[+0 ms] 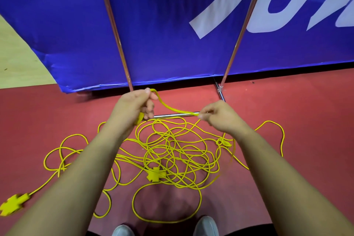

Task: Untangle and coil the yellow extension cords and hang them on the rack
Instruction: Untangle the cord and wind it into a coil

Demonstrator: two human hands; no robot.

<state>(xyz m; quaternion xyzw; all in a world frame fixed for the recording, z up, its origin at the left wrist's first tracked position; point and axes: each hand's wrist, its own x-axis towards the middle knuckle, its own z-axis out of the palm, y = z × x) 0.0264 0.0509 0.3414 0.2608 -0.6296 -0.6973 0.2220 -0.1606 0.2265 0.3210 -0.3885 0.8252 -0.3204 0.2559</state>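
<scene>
I see the cords (154, 175) in a loose tangle on the red floor (306, 120), just before the rack (172, 115). One stretch is lifted between my hands: the left grip (134, 107) is curled around it, and the right grip (216, 117) pinches it. A blue banner (162, 34) stands behind the rack.

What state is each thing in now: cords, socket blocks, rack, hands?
Yellow extension cords: tangled heap on the red floor.
Cross-shaped yellow socket block: lying inside the heap.
Second yellow socket block: lying apart, far left.
Chrome tube rack: upright, nothing hung in view.
Left hand: grips a cord stretch.
Right hand: pinches the same stretch.
</scene>
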